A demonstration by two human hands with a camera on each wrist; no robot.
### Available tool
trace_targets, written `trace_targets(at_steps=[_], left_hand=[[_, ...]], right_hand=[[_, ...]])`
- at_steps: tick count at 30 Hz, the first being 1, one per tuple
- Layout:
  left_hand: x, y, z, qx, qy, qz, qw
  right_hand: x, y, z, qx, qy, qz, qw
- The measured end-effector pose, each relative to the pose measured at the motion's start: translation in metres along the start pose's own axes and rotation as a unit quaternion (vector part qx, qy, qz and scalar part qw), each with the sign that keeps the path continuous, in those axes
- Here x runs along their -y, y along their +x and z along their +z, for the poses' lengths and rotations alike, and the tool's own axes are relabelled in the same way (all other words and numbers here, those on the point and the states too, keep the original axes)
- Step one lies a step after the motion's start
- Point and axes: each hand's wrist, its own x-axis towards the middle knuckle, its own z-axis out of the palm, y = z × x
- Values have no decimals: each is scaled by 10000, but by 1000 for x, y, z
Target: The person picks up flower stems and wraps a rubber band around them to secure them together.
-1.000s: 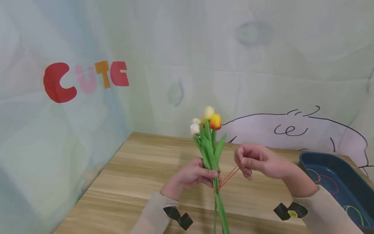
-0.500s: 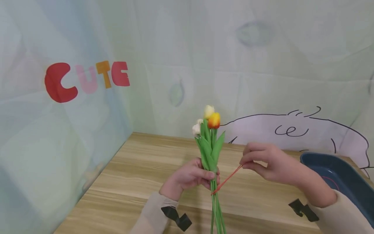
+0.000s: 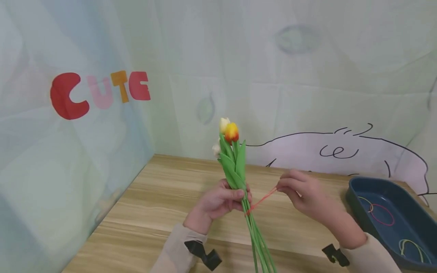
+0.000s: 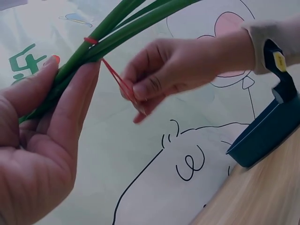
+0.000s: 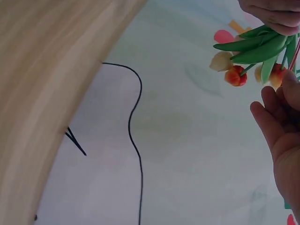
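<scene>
My left hand (image 3: pixel 218 199) grips a bunch of tulips (image 3: pixel 233 167) round the stems, just below the leaves. White and yellow-orange blooms top the bunch, which leans a little left in the head view. A red rubber band (image 3: pixel 261 200) loops round the stems under my left hand. My right hand (image 3: pixel 305 193) pinches the band's free end between thumb and fingers and stretches it out to the right. In the left wrist view the band (image 4: pixel 117 79) runs taut from the green stems (image 4: pixel 136 37) to the right fingertips. The right wrist view shows the blooms (image 5: pixel 236 76) beyond my right hand.
A dark blue tray (image 3: pixel 355 204) stands at the right of the wooden table (image 3: pixel 164 212), with several loose rubber bands (image 3: pixel 382 215) in it. A printed cloth backdrop (image 3: pixel 191 76) with coloured letters rises behind and to the left.
The bunch has tilted, its blooms moving left and slightly up with my left hand. My right hand moved right, then back left, keeping the rubber band stretched.
</scene>
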Motion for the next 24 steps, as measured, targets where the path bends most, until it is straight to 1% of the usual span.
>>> trace_targets(at_steps=[2,5,7,9,11,13,15,16,18,19,20,21,22,23,24], left_hand=[[0,0,-1,-157,-32,79,9998],[1,0,-1,-409,-115,159,9990],[1,1,0,-633,-190,194,9976],[1,1,0,-838,-264,257,9958],[2,1,1,-983,-340,357,9939],[2,2,1,-1049,-443,477,9924],[2,3,1,-1071,-539,589,9910],[3,3,1,-1088,-603,641,9902],[3,4,1,-1163,-739,717,9879],[3,4,2,-1229,-813,746,9863],[3,5,3,-1307,-884,774,9844],[3,5,4,-1402,-976,793,9821],[3,6,5,-1514,-1057,827,9793],[4,6,6,-1622,-1125,878,9764],[3,7,7,-1744,-1189,946,9729]], right_hand=[[-2,-7,10,-104,71,168,9998],[-3,-17,26,-140,473,519,9974],[-1,-22,37,-165,830,819,9930],[3,-26,46,-148,1246,1253,9841],[8,-29,54,-135,1640,1701,9716],[11,-32,61,-65,2108,2149,9536],[14,-33,67,34,2614,2593,9297],[15,-34,70,75,2875,2795,9161],[18,-34,76,162,3335,3110,8898],[19,-34,78,203,3452,3188,8825],[21,-33,81,247,3501,3189,8804],[21,-34,86,263,3591,3074,8808],[24,-33,89,317,3624,3072,8793],[28,-31,92,314,3712,3107,8744],[31,-30,95,334,3868,3141,8664]])
